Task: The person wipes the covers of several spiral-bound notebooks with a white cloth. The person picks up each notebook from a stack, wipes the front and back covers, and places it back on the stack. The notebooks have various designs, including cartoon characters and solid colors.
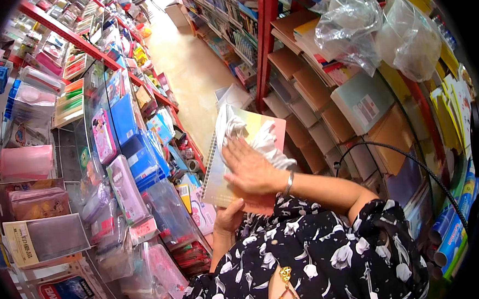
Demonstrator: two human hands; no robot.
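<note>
A spiral-bound notebook [215,186] with a pastel cover of several colours is tilted in front of my body, its wire binding along the left side. My left hand [229,216] grips its lower edge, thumb on the cover. Over the cover lies my right hand [251,167], fingers extended and pressed onto a bunched white cloth [230,119]. Folds of the cloth stick out above the fingers and beside the wrist. The palm hides part of the cover.
Left stands a crowded rack with pencil cases [127,189], blue folders [123,119] and clear pouches [43,241]. On the right, shelves hold stacked brown notebooks [307,87], with plastic bags [349,25] above. A black cable [412,155] arcs nearby. A narrow aisle floor [188,58] runs ahead.
</note>
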